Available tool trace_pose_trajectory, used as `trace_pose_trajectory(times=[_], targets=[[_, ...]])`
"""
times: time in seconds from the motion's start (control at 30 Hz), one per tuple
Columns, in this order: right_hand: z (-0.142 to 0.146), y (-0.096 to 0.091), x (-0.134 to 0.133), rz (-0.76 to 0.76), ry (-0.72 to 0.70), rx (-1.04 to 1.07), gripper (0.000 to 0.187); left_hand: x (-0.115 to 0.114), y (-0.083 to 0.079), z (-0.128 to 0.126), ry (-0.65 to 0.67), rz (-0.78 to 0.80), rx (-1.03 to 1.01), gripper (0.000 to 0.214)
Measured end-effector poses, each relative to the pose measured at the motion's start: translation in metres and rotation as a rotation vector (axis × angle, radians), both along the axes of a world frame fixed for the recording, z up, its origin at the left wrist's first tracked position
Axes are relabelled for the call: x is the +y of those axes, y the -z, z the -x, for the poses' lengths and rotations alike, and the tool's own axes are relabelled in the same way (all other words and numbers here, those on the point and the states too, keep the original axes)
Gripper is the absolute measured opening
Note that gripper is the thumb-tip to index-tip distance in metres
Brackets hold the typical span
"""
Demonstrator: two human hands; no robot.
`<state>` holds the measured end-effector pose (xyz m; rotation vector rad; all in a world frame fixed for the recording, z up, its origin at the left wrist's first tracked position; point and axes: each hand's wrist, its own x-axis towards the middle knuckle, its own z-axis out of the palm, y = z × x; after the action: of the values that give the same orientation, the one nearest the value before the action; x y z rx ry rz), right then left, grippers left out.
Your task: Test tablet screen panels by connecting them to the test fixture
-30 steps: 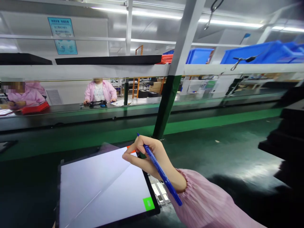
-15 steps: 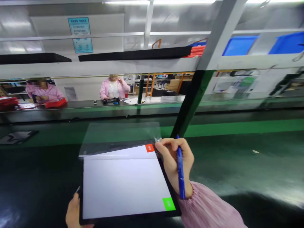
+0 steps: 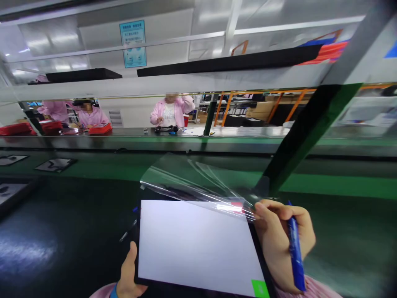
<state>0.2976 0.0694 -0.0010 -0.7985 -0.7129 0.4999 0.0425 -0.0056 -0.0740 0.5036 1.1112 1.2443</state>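
Observation:
A tablet (image 3: pixel 198 244) with a lit white screen is tilted toward me, its green square (image 3: pixel 259 288) at the lower right corner. My left hand (image 3: pixel 128 269) grips its left edge, thumb up along the side; the other fingers are hidden behind it. Over the top edge lies a clear protective film (image 3: pixel 204 182), lifted and curved, covering a red square on the screen. Between thumb and fingertips, my right hand (image 3: pixel 276 240) pinches the film's right side. That same hand also holds a blue pen (image 3: pixel 296 248) against its fingers, pointing up.
Dark bench surface (image 3: pixel 77 231) surrounds the tablet. Further panels (image 3: pixel 56 164) lie at the left. A slanted post (image 3: pixel 297 145) rises at right. Across the bench, people in pink jackets (image 3: pixel 172 111) sit by red stacks (image 3: pixel 101 128). A shelf (image 3: pixel 186 85) crosses above.
The film has gone from lying flat to being bent and raised along the tablet's top. My view has turned left, so tablet and hands appear further right and lower.

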Motion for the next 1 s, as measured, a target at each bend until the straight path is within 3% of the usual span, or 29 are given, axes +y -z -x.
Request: trace_pose_trajectory(times=[0.13, 0.23, 0.3, 0.37, 0.47, 0.57, 0.7, 0.77, 0.9, 1.0], targets=[[-0.007, 0.001, -0.002, -0.014, -0.173, -0.029, 0.04, 0.005, -0.005, -0.003, 0.107, 0.029, -0.116, 0.092], [-0.01, 0.002, -0.01, -0.063, -0.089, -0.115, 0.036, 0.007, -0.006, -0.002, 0.19, 0.026, -0.222, 0.096], [-0.007, 0.006, -0.016, -0.035, 0.051, -0.391, 0.034, 0.008, -0.003, -0.001, 0.206, 0.003, -0.267, 0.095], [0.003, 0.013, -0.022, -0.063, 0.127, -0.829, 0.028, 0.007, 0.003, -0.001, 0.188, -0.028, -0.277, 0.093], [0.025, 0.026, -0.032, -0.206, 0.121, -1.432, 0.016, 0.007, 0.014, -0.003, 0.181, -0.078, -0.304, 0.089], [0.046, 0.039, -0.047, -0.285, 0.061, -1.719, 0.023, 0.009, 0.021, -0.004, 0.239, -0.159, -0.363, 0.08], [0.053, 0.055, -0.064, -0.39, -0.118, -1.715, 0.023, 0.016, 0.02, -0.005, 0.378, -0.389, -0.442, 0.065], [0.041, 0.062, -0.065, -0.348, -0.146, -1.634, 0.023, 0.018, 0.017, -0.004, 0.418, -0.442, -0.466, 0.061], [0.001, 0.072, -0.057, -0.146, -0.002, -1.321, 0.014, 0.018, 0.011, -0.002, 0.445, -0.416, -0.458, 0.057], [-0.023, 0.074, -0.059, -0.049, 0.074, -1.1, 0.026, 0.02, 0.013, 0.0, 0.45, -0.444, -0.448, 0.064]])
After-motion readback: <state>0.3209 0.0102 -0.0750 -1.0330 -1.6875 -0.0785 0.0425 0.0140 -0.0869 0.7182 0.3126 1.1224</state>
